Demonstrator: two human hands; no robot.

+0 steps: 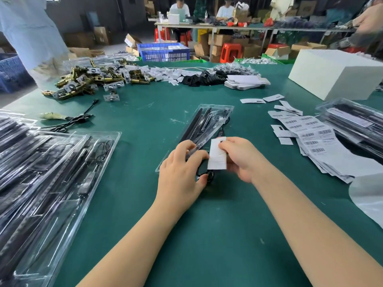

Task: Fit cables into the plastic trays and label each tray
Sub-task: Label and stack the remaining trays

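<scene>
A clear plastic tray (209,119) with black strips and a cable in it lies slantwise on the green table in front of me. My left hand (182,170) rests on its near end, fingers curled over the plastic edge and the coiled black cable (204,170). My right hand (240,158) pinches a white label (216,156) by its upper right corner and holds it upright over the tray's near end.
Filled clear trays are stacked at the left (45,179) and at the right (352,123). Barcode label sheets (315,137) lie to the right. Brass lock parts (87,81), black parts, a white box (339,73) and loose cables (76,119) occupy the far table.
</scene>
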